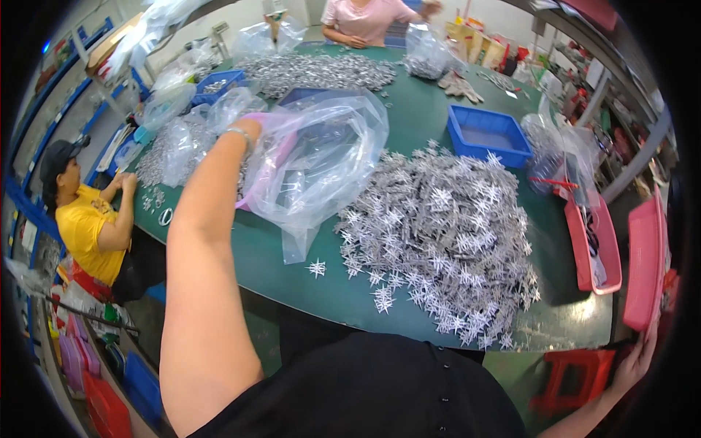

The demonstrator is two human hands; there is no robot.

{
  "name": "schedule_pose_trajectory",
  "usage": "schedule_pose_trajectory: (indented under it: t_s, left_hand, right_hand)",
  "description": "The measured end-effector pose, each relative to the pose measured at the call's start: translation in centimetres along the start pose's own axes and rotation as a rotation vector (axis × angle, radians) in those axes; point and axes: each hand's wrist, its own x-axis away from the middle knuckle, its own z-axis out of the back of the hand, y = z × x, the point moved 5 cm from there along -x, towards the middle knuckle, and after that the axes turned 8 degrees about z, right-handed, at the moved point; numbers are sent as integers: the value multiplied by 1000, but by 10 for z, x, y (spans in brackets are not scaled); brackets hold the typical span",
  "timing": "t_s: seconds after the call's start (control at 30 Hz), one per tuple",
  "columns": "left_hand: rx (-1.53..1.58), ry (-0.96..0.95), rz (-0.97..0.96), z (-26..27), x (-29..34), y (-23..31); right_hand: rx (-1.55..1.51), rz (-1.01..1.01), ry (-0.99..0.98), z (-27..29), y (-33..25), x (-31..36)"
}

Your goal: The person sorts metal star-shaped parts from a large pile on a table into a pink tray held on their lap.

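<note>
Left hand fingers: hidden inside the mouth of the clear plastic bag [321, 157]; whether they clench or lie loose cannot be told. Only the wrist with its bracelet [239, 132] shows at the bag's edge.
Right hand [634, 363]: low at the right rim of the view, fingers closed on the lower edge of a pink tray [646, 263] held off the table, near a red stool [573, 376].
Bag: lies crumpled on the green table [285, 270], just left of the pile; it looks nearly empty, with pink showing through its left side.
Star pieces: a large loose pile of silver star-shaped pieces [445, 241] covers the table's middle, touching the bag's right side; one stray star [316, 268] lies apart near the front edge.
Progress, as judged: almost all stars remain unbagged, so the bagging appears barely begun.
Surroundings: blue bin [488, 135] beyond the pile; a second heap of silver pieces [314, 71] farther back; a person in yellow [91, 223] at left and a person in pink [365, 18] at the far end.
</note>
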Motion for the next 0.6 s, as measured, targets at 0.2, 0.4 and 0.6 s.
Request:
schedule_pose_trajectory:
  t_s: [0.2,0.4,0.6]
  left_hand:
    - [199,39,72,24,5,-17]
    - [471,411,3,85,64,45]
    - [704,588,-464,140,179,184]
  right_hand:
    - [209,163,-29,3,-32,-14]
    - [369,308,-103,-7,-79,-21]
    - [191,278,-162,-7,-43,5]
